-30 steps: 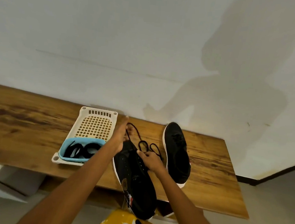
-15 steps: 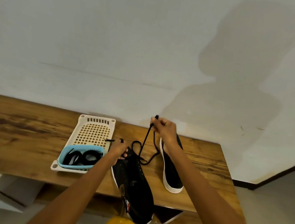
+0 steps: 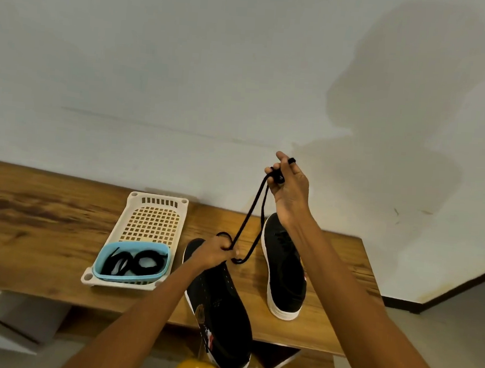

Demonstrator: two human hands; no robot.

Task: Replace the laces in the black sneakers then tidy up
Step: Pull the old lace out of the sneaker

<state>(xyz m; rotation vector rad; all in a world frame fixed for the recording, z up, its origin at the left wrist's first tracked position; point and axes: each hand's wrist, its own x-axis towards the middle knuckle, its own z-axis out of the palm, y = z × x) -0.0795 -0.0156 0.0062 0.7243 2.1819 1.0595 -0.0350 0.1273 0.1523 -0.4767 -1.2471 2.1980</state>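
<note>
Spanning a pale wall, wooden shelf (image 3: pixel 29 225); left hand (image 3: pixel 215 253) and right hand (image 3: pixel 289 184) each gripping black lace (image 3: pixel 247 222).

On the table (image 3: pixel 43 226), the tray (image 3: pixel 158 203) stands to the left, with the tub (image 3: pixel 104 263) set in its near end and coiled laces (image 3: pixel 138 262) inside. Right of the tray lies the near sneaker (image 3: pixel 222 313), overhanging the table's front edge, and further right the other sneaker (image 3: pixel 285 274). Between and above them, a lace (image 3: pixel 247 222) runs from the left hand (image 3: pixel 215 253) up to the raised right hand (image 3: pixel 289 187).
</note>
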